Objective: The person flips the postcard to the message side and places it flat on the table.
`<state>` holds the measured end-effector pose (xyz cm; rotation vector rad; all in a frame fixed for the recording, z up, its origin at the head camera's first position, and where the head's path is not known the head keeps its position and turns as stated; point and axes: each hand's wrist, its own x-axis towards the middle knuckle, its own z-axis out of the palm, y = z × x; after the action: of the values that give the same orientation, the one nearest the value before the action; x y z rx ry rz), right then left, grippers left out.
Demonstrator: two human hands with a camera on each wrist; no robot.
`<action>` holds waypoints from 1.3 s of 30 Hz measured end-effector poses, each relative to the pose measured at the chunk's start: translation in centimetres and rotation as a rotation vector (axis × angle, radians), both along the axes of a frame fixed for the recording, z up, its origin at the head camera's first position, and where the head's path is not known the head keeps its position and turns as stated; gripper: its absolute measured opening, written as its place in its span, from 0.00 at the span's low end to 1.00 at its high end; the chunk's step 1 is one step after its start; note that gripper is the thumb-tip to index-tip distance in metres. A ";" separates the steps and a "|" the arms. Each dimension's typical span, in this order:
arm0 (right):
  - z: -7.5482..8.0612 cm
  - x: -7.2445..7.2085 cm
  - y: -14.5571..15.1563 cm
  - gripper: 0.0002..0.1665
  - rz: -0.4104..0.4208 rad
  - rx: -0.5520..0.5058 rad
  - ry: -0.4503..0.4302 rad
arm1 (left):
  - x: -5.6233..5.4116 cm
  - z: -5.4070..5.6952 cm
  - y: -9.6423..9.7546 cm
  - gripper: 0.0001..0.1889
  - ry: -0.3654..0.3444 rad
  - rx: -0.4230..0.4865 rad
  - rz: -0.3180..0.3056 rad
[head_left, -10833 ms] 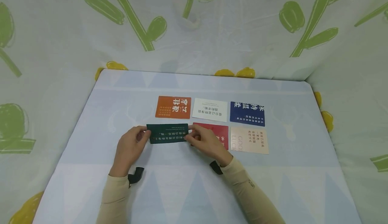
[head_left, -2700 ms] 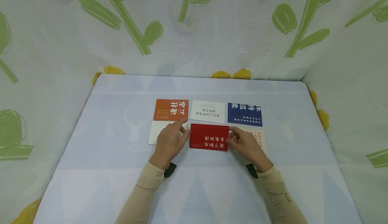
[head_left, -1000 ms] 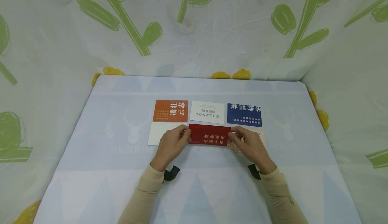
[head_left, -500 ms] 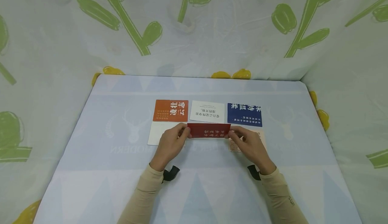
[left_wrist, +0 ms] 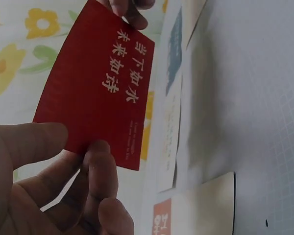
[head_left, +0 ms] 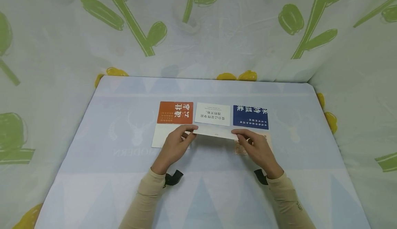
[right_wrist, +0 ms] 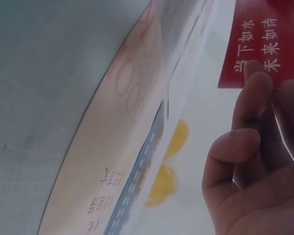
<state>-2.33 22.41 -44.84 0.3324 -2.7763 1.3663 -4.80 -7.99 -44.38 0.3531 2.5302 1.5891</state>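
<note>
Both hands hold one card above the table by its short ends. Its white back [head_left: 216, 131] faces the head camera, while its red face with white characters [left_wrist: 95, 83] shows in the left wrist view. My left hand [head_left: 175, 144] pinches the left end between thumb and fingers. At the other end, my right hand [head_left: 260, 149] pinches it the same way. Beside the left hand, partly covered by it, lies a card with its blank white side up [head_left: 159, 136]. A beige card [head_left: 240, 149] lies partly hidden under the right hand.
Behind the hands an orange card [head_left: 175, 112], a white card with dark print [head_left: 212, 114] and a blue card [head_left: 250, 117] lie in a row. They rest on a pale blue patterned table [head_left: 201, 194]. Leaf-printed cloth [head_left: 235, 32] surrounds the table.
Earlier the hands held a green card; a blank white one now lies at that spot. The red card has been lifted from the table and turned over, its white back now towards the head camera.
</note>
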 end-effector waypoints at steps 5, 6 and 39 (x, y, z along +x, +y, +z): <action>-0.1 0.1 0.1 0.14 -0.005 -0.020 -0.002 | 0.1 0.1 -0.2 0.14 -0.002 0.033 -0.012; -0.1 0.1 0.1 0.14 -0.006 -0.025 -0.004 | 0.1 0.1 -0.2 0.14 0.002 0.041 -0.012; -0.6 0.2 -0.3 0.20 0.028 0.131 -0.033 | 0.8 -1.1 0.7 0.12 0.479 -0.383 0.003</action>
<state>-2.08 22.07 -45.47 0.3571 -2.9064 1.2087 -4.05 -7.34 -45.46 0.7529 3.1029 1.0746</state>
